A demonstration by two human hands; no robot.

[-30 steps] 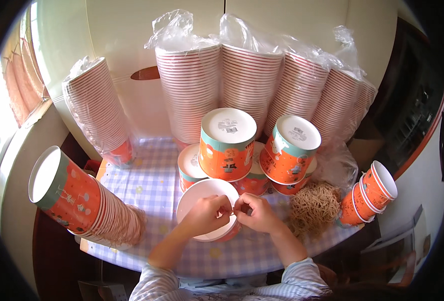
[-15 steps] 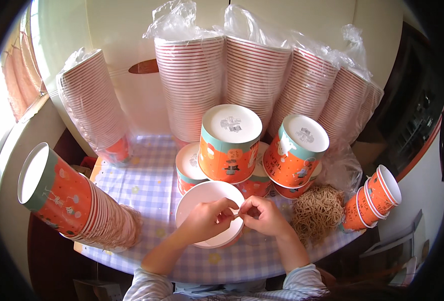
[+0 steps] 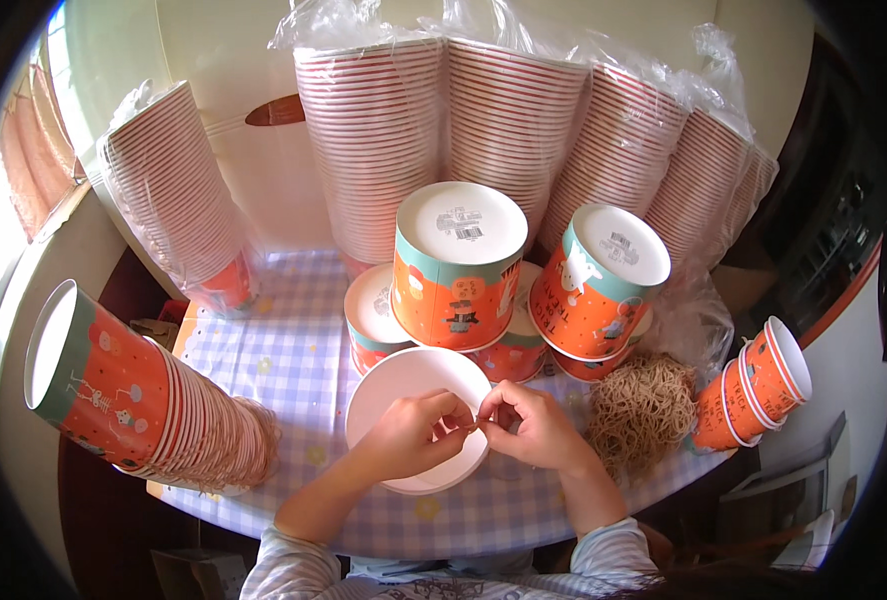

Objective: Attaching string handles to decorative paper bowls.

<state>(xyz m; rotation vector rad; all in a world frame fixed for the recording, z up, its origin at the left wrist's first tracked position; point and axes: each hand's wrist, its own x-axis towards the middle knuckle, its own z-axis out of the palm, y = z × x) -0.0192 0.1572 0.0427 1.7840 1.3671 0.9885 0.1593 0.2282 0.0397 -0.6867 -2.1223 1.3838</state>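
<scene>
We are holding a thin strand above an open tub.
Our left hand and right hand are pinching it; this fingerwork step is probably calling for fine control next.

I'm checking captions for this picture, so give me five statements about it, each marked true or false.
1. The left hand and right hand meet over the open tub. True.
2. The tablecloth is plain red. False: it is blue-and-white checked.
3. The tangled tan pile lies left of the open tub. False: it lies to the right.
4. The tall stacks behind are in clear plastic. True.
5. The open tub is white inside. True.
</scene>
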